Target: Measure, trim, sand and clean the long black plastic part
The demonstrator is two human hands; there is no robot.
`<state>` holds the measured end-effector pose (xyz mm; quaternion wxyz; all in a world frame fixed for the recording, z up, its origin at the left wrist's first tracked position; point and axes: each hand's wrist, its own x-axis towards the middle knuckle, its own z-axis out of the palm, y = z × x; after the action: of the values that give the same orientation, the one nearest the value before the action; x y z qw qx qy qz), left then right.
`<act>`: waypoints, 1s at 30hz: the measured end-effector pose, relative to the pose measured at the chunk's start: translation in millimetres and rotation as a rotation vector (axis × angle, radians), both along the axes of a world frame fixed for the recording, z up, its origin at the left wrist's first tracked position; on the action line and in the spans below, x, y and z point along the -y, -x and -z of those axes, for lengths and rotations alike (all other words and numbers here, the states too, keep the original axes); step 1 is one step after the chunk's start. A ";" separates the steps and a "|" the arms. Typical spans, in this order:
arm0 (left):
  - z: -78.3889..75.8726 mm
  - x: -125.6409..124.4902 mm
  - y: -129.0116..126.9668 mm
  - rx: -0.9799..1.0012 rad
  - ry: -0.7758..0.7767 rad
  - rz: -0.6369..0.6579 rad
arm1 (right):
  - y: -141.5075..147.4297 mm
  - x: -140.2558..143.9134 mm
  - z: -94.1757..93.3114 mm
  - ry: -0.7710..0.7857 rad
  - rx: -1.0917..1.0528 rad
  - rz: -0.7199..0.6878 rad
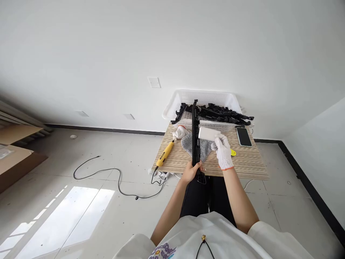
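My bare left hand [190, 171] is closed around the lower end of a long black plastic strip [195, 136], which points away from me over the table. In my right hand [223, 151], covered by a white knit glove, is a white rectangular block [208, 133], pinched at its right end. The block's left end is right beside the strip; whether they touch I cannot tell. Under the strip a grey cloth [206, 148] is spread on the table. A yellow corded pen-shaped power tool [165, 154] lies left of the cloth.
A white plastic basket [172, 104] of black plastic parts [223, 114] stands at the table's [250, 165] back. A white glove [180, 132], a phone [244, 136] and a small yellow object [233, 153] rest on the table. A black cable [119, 181] trails across the floor; cardboard boxes [16, 158] are left.
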<state>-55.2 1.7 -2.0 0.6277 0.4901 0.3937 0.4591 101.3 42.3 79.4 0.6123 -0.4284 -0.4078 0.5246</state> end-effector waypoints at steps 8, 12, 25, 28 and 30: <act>-1.1 1.3 -1.3 0.051 0.035 -0.023 | -2.2 -4.1 -2.6 0.063 0.013 0.003; -4.9 2.2 -2.1 0.046 0.036 -0.021 | -4.4 -3.2 -16.0 0.040 -0.046 -0.054; -3.7 4.0 0.1 0.005 0.030 -0.012 | -21.5 -20.1 -36.8 0.310 0.215 -0.149; -4.6 3.9 -0.4 0.019 0.028 -0.019 | -23.6 -20.1 -35.0 0.238 0.148 -0.081; -5.2 3.8 -0.7 0.024 0.028 -0.021 | -25.5 -18.0 -34.9 0.208 0.131 -0.185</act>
<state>-54.5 -2.1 3.2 0.6343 0.4716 0.3975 0.4662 126.8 60.3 114.2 0.4859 -0.4833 -0.4281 0.5890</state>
